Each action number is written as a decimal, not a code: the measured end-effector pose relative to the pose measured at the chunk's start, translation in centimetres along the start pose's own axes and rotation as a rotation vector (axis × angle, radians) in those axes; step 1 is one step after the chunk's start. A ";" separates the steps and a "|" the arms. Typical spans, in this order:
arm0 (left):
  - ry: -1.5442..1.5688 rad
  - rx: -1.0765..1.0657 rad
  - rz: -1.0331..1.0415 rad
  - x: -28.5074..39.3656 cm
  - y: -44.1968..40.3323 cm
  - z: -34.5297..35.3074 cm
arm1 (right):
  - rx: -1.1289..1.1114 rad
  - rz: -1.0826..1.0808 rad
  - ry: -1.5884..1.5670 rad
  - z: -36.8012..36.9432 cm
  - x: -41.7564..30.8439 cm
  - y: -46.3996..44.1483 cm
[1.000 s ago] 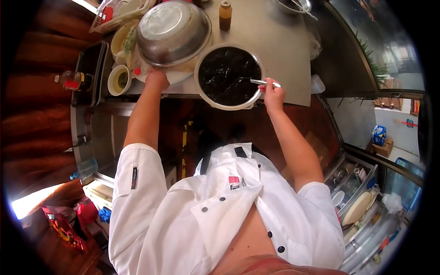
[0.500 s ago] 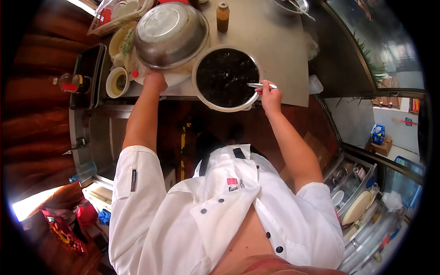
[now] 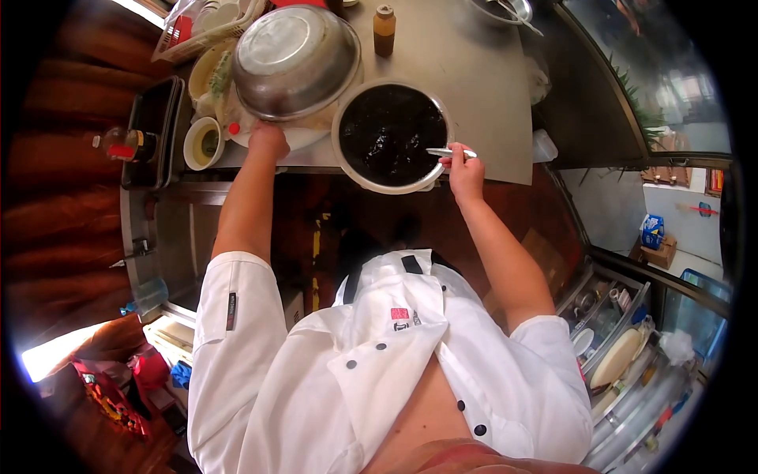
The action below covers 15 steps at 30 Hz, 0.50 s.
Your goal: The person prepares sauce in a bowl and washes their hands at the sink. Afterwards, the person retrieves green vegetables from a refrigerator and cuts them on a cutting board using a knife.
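A round pale-rimmed tub [image 3: 339, 156] of dark, glossy liquid [image 3: 391, 126] stands at the table's front edge. At its right rim, my right hand [image 3: 466, 170] is closed around a slim silver utensil [image 3: 452, 153]; its tip points left over the liquid, and its kind is unclear. My left hand [image 3: 268, 141] is closed by the near edge of a white plate [image 3: 306, 141], just below a large upturned metal bowl [image 3: 288, 59]. Whatever those fingers hold is hidden. Beside that hand lies a small red cap [image 3: 234, 128].
A squeeze bottle of brown sauce [image 3: 384, 31] stands behind the tub. To the left are a small cream bowl [image 3: 193, 150], a bowl with greens [image 3: 207, 67] and dark trays [image 3: 154, 130]. A metal pan [image 3: 493, 9] is at the back right. Drawers [image 3: 604, 304] sit lower right.
My right hand and the silver utensil have shifted very slightly downward at the rim. The shine on the dark liquid has changed. My left hand stays in place.
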<state>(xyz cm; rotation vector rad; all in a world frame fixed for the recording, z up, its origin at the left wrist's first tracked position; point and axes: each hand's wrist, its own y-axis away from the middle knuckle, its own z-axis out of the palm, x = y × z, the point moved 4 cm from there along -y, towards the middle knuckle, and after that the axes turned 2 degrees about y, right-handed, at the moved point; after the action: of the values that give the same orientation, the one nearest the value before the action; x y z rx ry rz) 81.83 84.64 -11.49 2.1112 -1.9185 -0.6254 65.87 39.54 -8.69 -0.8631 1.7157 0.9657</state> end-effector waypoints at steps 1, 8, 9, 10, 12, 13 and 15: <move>-0.001 -0.001 0.004 0.0 -0.4 0.4 | 0.002 -0.043 0.031 -0.2 -0.4 -0.2; -0.028 -0.041 0.050 0.7 1.5 -1.7 | -0.002 -0.071 0.052 -0.3 -0.7 -0.6; -0.014 -0.063 0.040 0.7 1.6 -1.7 | 0.001 -0.071 0.053 -0.4 -0.7 -0.6; -0.012 -0.061 0.041 0.8 1.7 -1.8 | 0.030 -0.054 0.037 -0.6 -0.7 -0.6; -0.009 -0.019 0.034 0.9 2.3 -2.3 | 0.081 -0.023 0.001 -0.7 -0.4 -0.8; -0.013 -0.019 0.033 0.9 2.4 -2.7 | 0.014 -0.050 -0.016 -0.2 0.3 -0.6; 0.002 -0.068 0.050 1.0 2.8 -3.0 | 0.004 -0.048 -0.015 -0.1 -0.5 0.1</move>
<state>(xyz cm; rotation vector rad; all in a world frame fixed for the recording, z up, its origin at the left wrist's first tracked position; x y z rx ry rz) 80.78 82.93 -7.79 2.0156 -1.9144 -0.6687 65.90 39.55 -8.12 -0.8882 1.6761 0.9346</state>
